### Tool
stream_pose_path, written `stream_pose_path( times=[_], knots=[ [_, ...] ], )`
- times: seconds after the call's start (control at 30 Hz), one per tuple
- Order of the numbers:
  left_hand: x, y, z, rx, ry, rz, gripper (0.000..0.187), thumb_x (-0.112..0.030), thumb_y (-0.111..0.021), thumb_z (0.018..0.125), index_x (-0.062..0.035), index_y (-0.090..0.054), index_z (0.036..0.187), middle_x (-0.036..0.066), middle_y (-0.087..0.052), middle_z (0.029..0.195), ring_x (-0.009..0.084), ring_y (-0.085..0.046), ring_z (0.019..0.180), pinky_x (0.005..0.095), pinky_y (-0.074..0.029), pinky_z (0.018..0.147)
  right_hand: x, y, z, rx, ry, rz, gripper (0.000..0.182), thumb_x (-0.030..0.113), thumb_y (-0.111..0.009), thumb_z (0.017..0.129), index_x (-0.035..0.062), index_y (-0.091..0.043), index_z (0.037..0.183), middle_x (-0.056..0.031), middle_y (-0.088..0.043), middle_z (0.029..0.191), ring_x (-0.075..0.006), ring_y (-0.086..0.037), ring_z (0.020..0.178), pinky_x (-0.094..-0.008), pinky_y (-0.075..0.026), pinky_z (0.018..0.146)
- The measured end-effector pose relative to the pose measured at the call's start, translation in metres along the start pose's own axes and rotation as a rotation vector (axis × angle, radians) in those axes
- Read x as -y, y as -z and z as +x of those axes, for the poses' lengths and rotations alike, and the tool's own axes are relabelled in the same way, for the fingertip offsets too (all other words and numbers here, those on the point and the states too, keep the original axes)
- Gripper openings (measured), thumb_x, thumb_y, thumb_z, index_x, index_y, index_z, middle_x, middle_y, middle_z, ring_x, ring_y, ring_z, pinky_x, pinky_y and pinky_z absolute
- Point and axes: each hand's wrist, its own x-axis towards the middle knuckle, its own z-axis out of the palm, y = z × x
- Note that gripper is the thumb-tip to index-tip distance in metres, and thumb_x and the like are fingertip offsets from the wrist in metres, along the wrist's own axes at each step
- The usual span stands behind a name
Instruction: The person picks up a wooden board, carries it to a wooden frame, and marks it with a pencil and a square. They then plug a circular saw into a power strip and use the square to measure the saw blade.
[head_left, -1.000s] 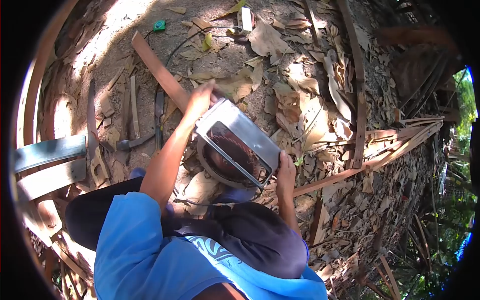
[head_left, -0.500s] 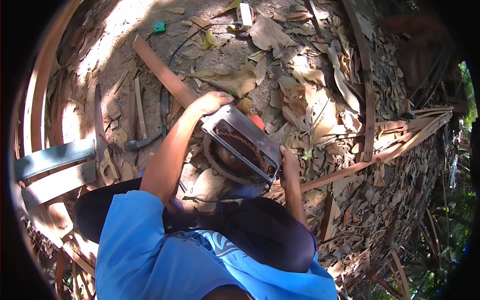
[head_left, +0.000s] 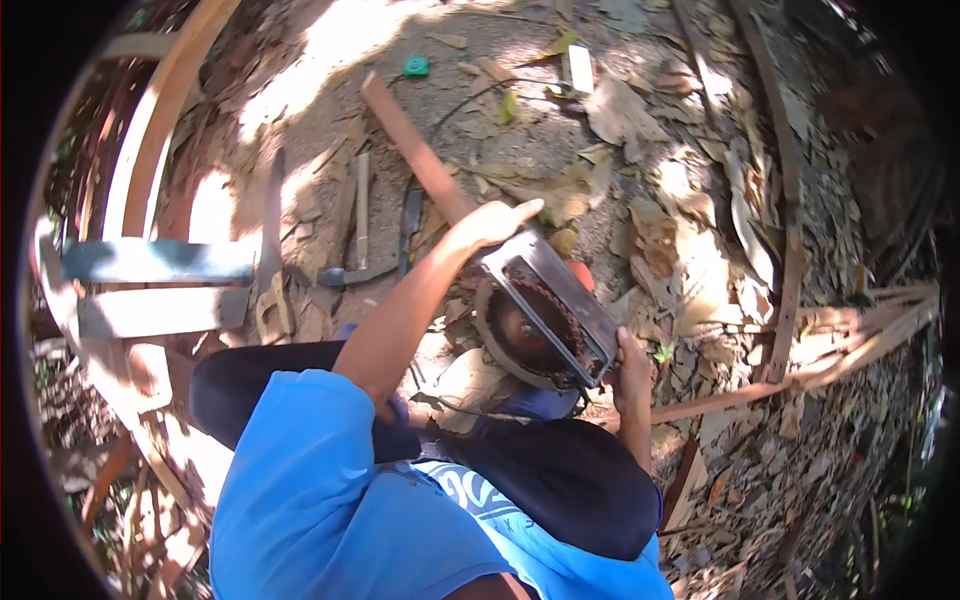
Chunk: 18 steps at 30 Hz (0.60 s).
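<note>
A circular saw [head_left: 600,320] lies upturned in front of my crossed legs, its metal base plate facing up and its round toothed blade [head_left: 530,330] showing through the slot. My right hand [head_left: 630,372] is closed on the lower right end of the base plate. At the opposite end, my left hand [head_left: 492,226] is closed over the near end of a reddish wooden strip [head_left: 415,150], with one finger stretched out past the plate's corner. The strip runs away from me to the upper left. My palm hides its near end.
A handsaw [head_left: 272,240], a hammer-like tool [head_left: 355,273] and thin sticks lie to the left. Beyond are a green tape measure [head_left: 416,66] and a white power block [head_left: 579,70] with a black cable. Long planks [head_left: 780,200] and dry leaves cover the right.
The view has shifted, so everything sits further right and lower. My left hand's finger now points outward over the plate's corner. My right hand keeps its hold on the saw.
</note>
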Motion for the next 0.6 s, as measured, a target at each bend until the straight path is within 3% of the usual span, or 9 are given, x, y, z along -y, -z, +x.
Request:
stream_pose_path(
  times=[0.07,0.13,0.23,0.27,0.3,0.33,0.4,0.47,0.6],
  knots=[
    [0.002,-0.005,-0.029,-0.123,-0.013,-0.383,0.077,-0.066,-0.051,0.086,0.0057,-0.065,0.109,0.016,-0.066,0.101,0.0228,-0.060,0.092,0.0330,-0.047,0.083,0.009,-0.019,-0.001,0.131,0.017,0.262,0.041,0.035,-0.051,0.095,-0.0013,-0.059,0.111,-0.0112,-0.065,0.099,-0.0168,-0.066,0.076,-0.0280,-0.054,0.052],
    [0.022,-0.025,-0.021,-0.274,-0.179,-0.521,0.066,-0.060,-0.056,0.087,0.0041,-0.068,0.095,0.009,-0.064,0.085,0.0160,-0.057,0.077,0.0294,-0.047,0.070,0.009,-0.027,0.004,0.125,-0.017,0.280,0.033,0.033,-0.051,0.095,0.0022,-0.060,0.101,-0.0076,-0.065,0.082,-0.0153,-0.062,0.060,-0.0282,-0.050,0.047],
    [0.006,-0.023,-0.027,-0.230,-0.180,-0.572,0.057,-0.054,-0.056,0.089,0.0003,-0.061,0.074,0.004,-0.058,0.068,0.0110,-0.051,0.061,0.0298,-0.042,0.055,0.009,-0.032,0.013,0.069,-0.048,0.227,0.029,0.034,-0.051,0.095,0.0061,-0.060,0.095,-0.0048,-0.062,0.066,-0.0148,-0.053,0.043,-0.0286,-0.043,0.040],
    [0.001,-0.023,-0.027,-0.247,-0.178,-0.541,0.056,-0.053,-0.056,0.090,-0.0004,-0.058,0.069,0.003,-0.057,0.064,0.0104,-0.049,0.057,0.0304,-0.041,0.052,0.008,-0.033,0.008,0.059,-0.051,0.279,0.028,0.034,-0.053,0.095,0.0072,-0.060,0.096,-0.0043,-0.064,0.070,-0.0143,-0.056,0.049,-0.0279,-0.045,0.043],
    [-0.003,-0.024,-0.018,-0.311,-0.192,-0.474,0.059,-0.055,-0.054,0.089,0.0007,-0.057,0.070,0.004,-0.057,0.064,0.0124,-0.050,0.057,0.0329,-0.042,0.053,0.009,-0.034,0.000,0.055,-0.048,0.323,0.026,0.034,-0.055,0.094,0.0083,-0.061,0.096,-0.0037,-0.065,0.073,-0.0137,-0.059,0.054,-0.0271,-0.047,0.047],
    [-0.006,-0.019,-0.007,-0.217,-0.089,-0.376,0.062,-0.058,-0.052,0.089,0.0026,-0.064,0.083,0.009,-0.065,0.078,0.0163,-0.059,0.071,0.0335,-0.047,0.065,0.010,-0.034,-0.009,0.045,-0.051,0.367,0.025,0.034,-0.056,0.093,0.0093,-0.061,0.096,-0.0032,-0.067,0.077,-0.0132,-0.062,0.060,-0.0263,-0.049,0.050],
    [-0.016,-0.024,0.019,-0.162,-0.138,-0.420,0.066,-0.060,-0.051,0.088,0.0017,-0.067,0.103,0.015,-0.068,0.101,0.0209,-0.062,0.094,0.0342,-0.047,0.083,0.029,-0.047,-0.031,-0.014,-0.008,0.491,0.024,0.029,-0.055,0.095,0.0073,-0.061,0.103,-0.0058,-0.068,0.091,-0.0150,-0.064,0.073,-0.0295,-0.054,0.063],
    [-0.044,-0.022,0.040,0.007,-0.201,-0.403,0.069,-0.061,-0.051,0.087,-0.0006,-0.064,0.116,0.017,-0.065,0.114,0.0240,-0.058,0.109,0.0341,-0.043,0.094,0.035,-0.045,-0.037,-0.028,0.060,0.554,0.026,0.028,-0.053,0.096,0.0062,-0.058,0.110,-0.0068,-0.067,0.099,-0.0164,-0.064,0.077,-0.0318,-0.054,0.065],
    [-0.091,-0.014,0.086,0.053,-0.220,-0.355,0.072,-0.066,-0.056,0.079,-0.0003,-0.068,0.106,0.018,-0.067,0.107,0.0247,-0.062,0.100,0.0360,-0.046,0.087,0.052,-0.054,-0.022,-0.001,0.148,0.599,0.034,0.031,-0.050,0.097,0.0040,-0.055,0.118,-0.0095,-0.065,0.104,-0.0201,-0.064,0.086,-0.0374,-0.056,0.067]
  ],
)
